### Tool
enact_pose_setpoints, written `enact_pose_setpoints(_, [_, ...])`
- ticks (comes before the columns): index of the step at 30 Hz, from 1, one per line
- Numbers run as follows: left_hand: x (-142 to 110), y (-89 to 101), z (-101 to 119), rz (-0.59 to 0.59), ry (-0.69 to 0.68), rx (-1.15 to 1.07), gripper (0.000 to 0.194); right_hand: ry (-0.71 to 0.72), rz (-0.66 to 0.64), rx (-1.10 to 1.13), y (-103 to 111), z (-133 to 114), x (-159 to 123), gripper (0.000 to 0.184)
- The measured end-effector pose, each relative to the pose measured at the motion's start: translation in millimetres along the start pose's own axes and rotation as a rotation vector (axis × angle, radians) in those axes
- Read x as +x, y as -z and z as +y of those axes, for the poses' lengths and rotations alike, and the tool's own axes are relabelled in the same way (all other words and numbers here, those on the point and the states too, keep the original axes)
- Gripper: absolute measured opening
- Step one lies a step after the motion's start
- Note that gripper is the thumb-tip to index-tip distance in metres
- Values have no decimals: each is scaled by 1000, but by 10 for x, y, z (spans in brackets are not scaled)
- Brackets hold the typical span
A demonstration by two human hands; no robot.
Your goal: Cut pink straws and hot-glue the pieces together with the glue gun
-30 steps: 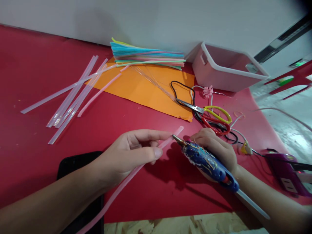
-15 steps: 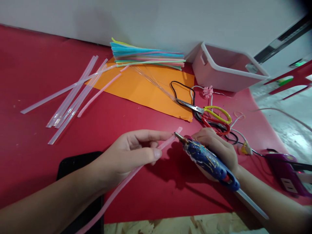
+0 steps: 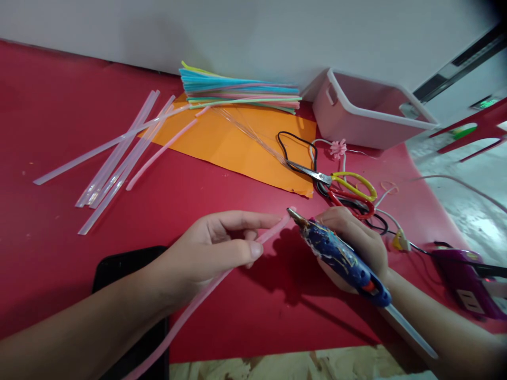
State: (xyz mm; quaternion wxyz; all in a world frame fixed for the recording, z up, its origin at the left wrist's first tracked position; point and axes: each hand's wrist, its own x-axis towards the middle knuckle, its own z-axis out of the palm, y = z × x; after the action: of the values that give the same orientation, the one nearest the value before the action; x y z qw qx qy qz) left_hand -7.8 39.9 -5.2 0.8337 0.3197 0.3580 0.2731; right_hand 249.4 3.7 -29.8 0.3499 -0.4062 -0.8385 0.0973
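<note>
Between thumb and fingers, my left hand (image 3: 222, 245) pinches a pink pipe cleaner (image 3: 194, 306), whose short free end points up and to the right. My right hand (image 3: 356, 243) is wrapped round a blue hot glue gun (image 3: 336, 253) streaked with dried glue. The gun's metal nozzle lies at the tip of the pipe cleaner, seemingly touching it. A clear glue stick (image 3: 412, 332) juts from the gun's back end. Part of my right hand's fingers is hidden behind the gun.
Scissors (image 3: 348, 190) with red and yellow handles lie beyond my right hand among cords. Behind are an orange sheet (image 3: 237, 153), coloured pipe cleaners (image 3: 237, 89) and a pink bin (image 3: 368, 121). Glue sticks (image 3: 119, 158) lie left, a black phone-like object (image 3: 130, 258) under my left forearm, a purple power strip (image 3: 459, 274) right.
The glue gun's nozzle has shifted slightly up and right along the pipe cleaner to its tip. My left hand has stayed in place.
</note>
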Motion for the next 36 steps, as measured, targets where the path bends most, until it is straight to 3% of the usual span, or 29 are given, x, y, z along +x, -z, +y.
enact_pose_setpoints(5, [-3,26,-14,-21,-9,-3,30,-24,10,-27,9,-15,3,20])
enact_pose_setpoints(9, [-11,39,-36,-49,-74,48,29,-165,29,-165,-16,17,-13,19])
enact_pose_setpoints(13, [-7,12,-75,86,-239,225,19,-249,-47,-286,-53,75,-33,29])
enact_pose_setpoints(17, [-50,-6,-126,254,-410,507,13,-186,-118,-329,-65,82,-44,40])
enact_pose_setpoints(20, [-103,-4,-157,292,-489,710,17,-173,-182,-318,-75,51,-34,52])
enact_pose_setpoints(25, [-129,5,-196,285,-537,891,27,-191,-234,-283,-57,-34,8,59])
enact_pose_setpoints(29, [-121,8,-207,257,-583,942,29,-107,-66,-125,37,-171,21,55])
enact_pose_setpoints(32, [-121,-6,-189,158,-591,973,31,-144,5,90,57,-302,37,50])
enact_pose_setpoints(36, [-131,-40,-161,17,-551,998,29,-124,4,222,-27,-421,101,23])
